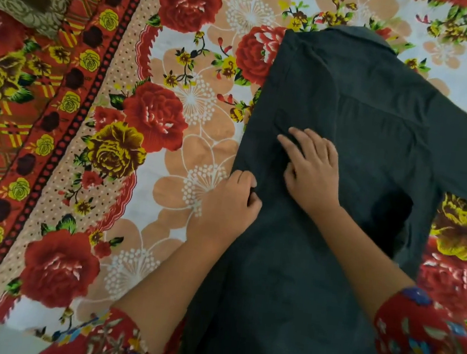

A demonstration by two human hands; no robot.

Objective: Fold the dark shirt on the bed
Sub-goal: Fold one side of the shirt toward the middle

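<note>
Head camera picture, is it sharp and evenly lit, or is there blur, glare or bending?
Head view: soft even light, no glare; the dark shirt shows few creases, its folds lost in the dark tone; the floral bedsheet is fairly sharp mid-frame, smeared toward the bottom corners; its border stripes bow from the wide-angle lens; a faint shadow lies under the right hand.

The person wore a red garment with sleeves ending partway down the forearms. The left sleeve (117,341), at about seven o'clock, carried a busy floral print in beige, blue and yellow. The right sleeve (428,344), at four o'clock, showed blue flowers and pale leaves. Both hands were bare, without rings.
</note>
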